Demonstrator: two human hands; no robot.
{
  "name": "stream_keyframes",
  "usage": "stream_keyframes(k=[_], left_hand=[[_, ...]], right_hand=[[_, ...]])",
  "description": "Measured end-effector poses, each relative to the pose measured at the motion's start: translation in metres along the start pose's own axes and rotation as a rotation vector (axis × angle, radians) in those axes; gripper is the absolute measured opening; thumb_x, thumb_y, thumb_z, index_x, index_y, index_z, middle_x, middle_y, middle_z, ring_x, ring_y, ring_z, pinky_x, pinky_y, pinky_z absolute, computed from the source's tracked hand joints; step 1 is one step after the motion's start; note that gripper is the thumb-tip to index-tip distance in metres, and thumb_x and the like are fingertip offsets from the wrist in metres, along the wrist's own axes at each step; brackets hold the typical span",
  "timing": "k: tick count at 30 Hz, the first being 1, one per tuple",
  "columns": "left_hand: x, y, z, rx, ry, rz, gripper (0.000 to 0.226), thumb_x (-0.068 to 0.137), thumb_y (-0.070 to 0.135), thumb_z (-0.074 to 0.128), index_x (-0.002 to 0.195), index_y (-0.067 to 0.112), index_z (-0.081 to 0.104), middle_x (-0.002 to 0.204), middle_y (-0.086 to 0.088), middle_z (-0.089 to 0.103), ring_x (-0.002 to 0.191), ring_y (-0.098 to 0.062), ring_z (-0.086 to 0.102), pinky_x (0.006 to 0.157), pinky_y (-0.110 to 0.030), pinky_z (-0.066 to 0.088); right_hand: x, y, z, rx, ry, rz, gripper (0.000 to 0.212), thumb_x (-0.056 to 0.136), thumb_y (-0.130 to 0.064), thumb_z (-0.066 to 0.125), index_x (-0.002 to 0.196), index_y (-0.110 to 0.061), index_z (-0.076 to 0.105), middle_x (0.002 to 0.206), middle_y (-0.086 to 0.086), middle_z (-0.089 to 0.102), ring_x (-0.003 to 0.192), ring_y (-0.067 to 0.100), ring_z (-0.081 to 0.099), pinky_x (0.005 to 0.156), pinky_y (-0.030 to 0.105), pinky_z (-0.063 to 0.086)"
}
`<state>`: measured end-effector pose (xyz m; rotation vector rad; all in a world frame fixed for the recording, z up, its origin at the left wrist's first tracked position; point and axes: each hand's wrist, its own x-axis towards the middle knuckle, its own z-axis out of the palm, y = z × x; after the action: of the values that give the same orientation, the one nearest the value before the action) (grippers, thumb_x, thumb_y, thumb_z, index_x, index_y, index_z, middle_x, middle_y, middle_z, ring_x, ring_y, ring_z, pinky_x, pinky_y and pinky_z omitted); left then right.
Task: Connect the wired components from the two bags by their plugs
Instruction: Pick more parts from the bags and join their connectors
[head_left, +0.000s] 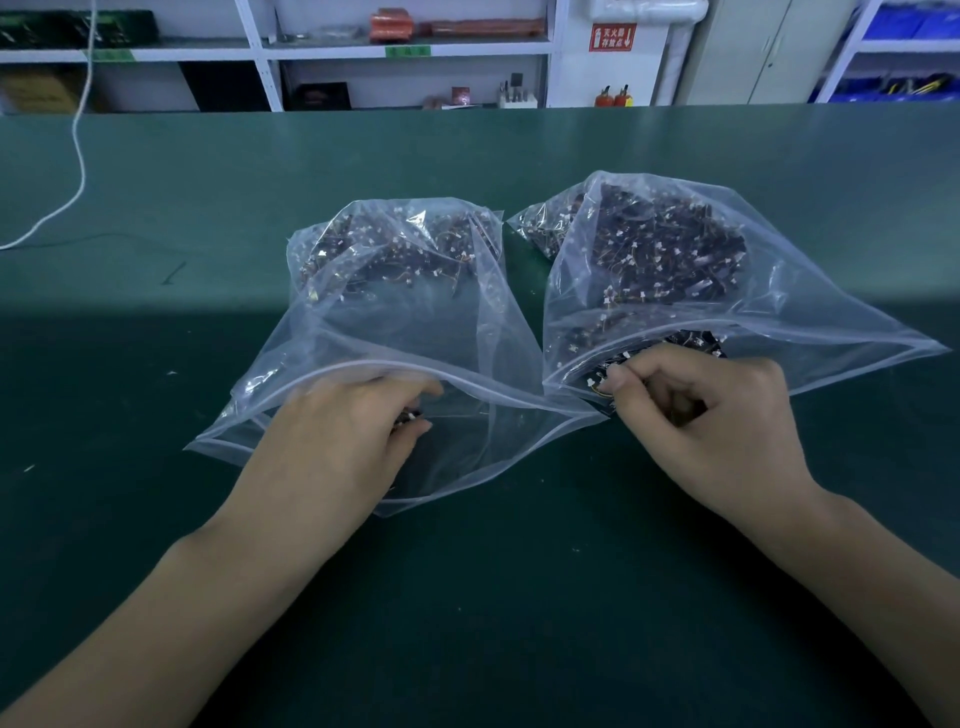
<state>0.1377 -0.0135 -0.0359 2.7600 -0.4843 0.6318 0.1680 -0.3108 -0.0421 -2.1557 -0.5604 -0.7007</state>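
1. Clear plastic is what I am seeing first: two bags are lying side by side on the green table (156, 364), and both are full of small dark wired parts.
2. My left hand (332, 441) is reaching into the left bag (395, 312), fingers curled around a small part with a white plug (413, 414).
3. My right hand (711, 415) is sitting at the mouth of the right bag (675, 260), fingers pinching a dark wired part (605, 382).
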Motion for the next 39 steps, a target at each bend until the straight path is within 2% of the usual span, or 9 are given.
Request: stream_keyframes(k=[4, 6, 11, 15, 19, 24, 30, 35, 39], left_hand=[[0.002, 0.011, 0.003, -0.188, 0.035, 0.100, 0.027, 0.082, 0.012, 0.088, 0.104, 0.025, 0.080, 0.095, 0.023, 0.069, 0.085, 0.004, 0.062, 0.074, -0.027, 0.061], [0.001, 0.017, 0.003, -0.209, 0.035, 0.158, 0.022, 0.083, 0.010, 0.086, 0.098, 0.025, 0.078, 0.092, 0.022, 0.065, 0.082, 0.002, 0.058, 0.068, -0.025, 0.057], [0.001, 0.023, 0.001, -0.251, 0.130, 0.259, 0.009, 0.093, 0.012, 0.083, 0.099, 0.019, 0.081, 0.095, 0.011, 0.068, 0.086, -0.006, 0.064, 0.074, -0.026, 0.055], [0.001, 0.028, -0.002, -0.316, 0.237, 0.268, 0.005, 0.099, 0.013, 0.079, 0.098, 0.014, 0.083, 0.098, 0.006, 0.071, 0.086, -0.008, 0.067, 0.077, -0.023, 0.055], [-0.001, 0.038, -0.001, -0.448, 0.310, 0.232, 0.003, 0.095, 0.010, 0.081, 0.096, 0.010, 0.084, 0.095, 0.002, 0.069, 0.077, -0.012, 0.067, 0.069, -0.025, 0.054], [-0.004, 0.051, -0.001, -0.756, 0.257, 0.138, 0.007, 0.090, 0.013, 0.083, 0.096, 0.015, 0.081, 0.095, 0.003, 0.065, 0.078, -0.021, 0.071, 0.063, -0.036, 0.059], [-0.006, 0.056, 0.002, -0.924, 0.188, 0.014, 0.009, 0.089, 0.012, 0.083, 0.094, 0.019, 0.080, 0.092, 0.000, 0.063, 0.084, -0.021, 0.070, 0.070, -0.022, 0.057], [-0.008, 0.056, 0.001, -0.900, 0.189, 0.023, 0.006, 0.099, 0.021, 0.076, 0.104, 0.021, 0.079, 0.093, 0.004, 0.066, 0.085, -0.023, 0.072, 0.071, -0.024, 0.058], [-0.007, 0.054, 0.000, -0.763, 0.282, 0.056, 0.013, 0.099, 0.021, 0.072, 0.112, 0.023, 0.076, 0.090, 0.003, 0.060, 0.078, -0.022, 0.067, 0.058, -0.032, 0.059]], right_hand=[[-0.002, -0.003, 0.002, 0.039, -0.010, -0.043, 0.027, 0.098, -0.028, 0.068, 0.075, -0.015, 0.075, 0.050, -0.014, 0.041, 0.044, 0.014, 0.041, 0.051, 0.021, 0.034], [-0.003, -0.004, 0.004, 0.057, -0.025, -0.059, 0.029, 0.099, -0.029, 0.067, 0.074, -0.014, 0.074, 0.051, -0.013, 0.041, 0.044, 0.014, 0.040, 0.050, 0.020, 0.033], [-0.005, -0.006, 0.007, 0.112, -0.083, -0.124, 0.027, 0.101, -0.027, 0.067, 0.078, -0.015, 0.074, 0.055, -0.018, 0.040, 0.046, 0.008, 0.040, 0.052, 0.016, 0.032], [-0.007, -0.008, 0.007, 0.140, -0.190, -0.187, 0.013, 0.099, -0.025, 0.074, 0.106, -0.015, 0.079, 0.059, -0.019, 0.042, 0.045, 0.005, 0.039, 0.053, 0.013, 0.034], [-0.008, -0.012, 0.008, 0.143, -0.293, -0.200, 0.037, 0.093, -0.041, 0.079, 0.123, -0.022, 0.074, 0.061, -0.021, 0.045, 0.046, 0.001, 0.041, 0.057, 0.009, 0.035], [-0.008, -0.013, 0.009, 0.164, -0.307, -0.227, 0.036, 0.089, -0.047, 0.081, 0.117, -0.023, 0.077, 0.059, -0.018, 0.046, 0.048, 0.000, 0.038, 0.057, 0.010, 0.034], [-0.009, -0.012, 0.012, 0.154, -0.297, -0.274, 0.016, 0.096, -0.035, 0.078, 0.097, -0.020, 0.083, 0.056, -0.011, 0.046, 0.050, 0.000, 0.035, 0.059, 0.008, 0.030], [-0.009, -0.012, 0.015, 0.133, -0.225, -0.250, 0.012, 0.097, -0.027, 0.076, 0.092, -0.017, 0.080, 0.058, -0.013, 0.039, 0.049, 0.002, 0.034, 0.058, 0.009, 0.028], [-0.007, -0.012, 0.013, 0.161, -0.158, -0.228, 0.005, 0.098, -0.019, 0.076, 0.096, -0.016, 0.080, 0.057, -0.008, 0.040, 0.047, 0.011, 0.036, 0.051, 0.017, 0.030]])
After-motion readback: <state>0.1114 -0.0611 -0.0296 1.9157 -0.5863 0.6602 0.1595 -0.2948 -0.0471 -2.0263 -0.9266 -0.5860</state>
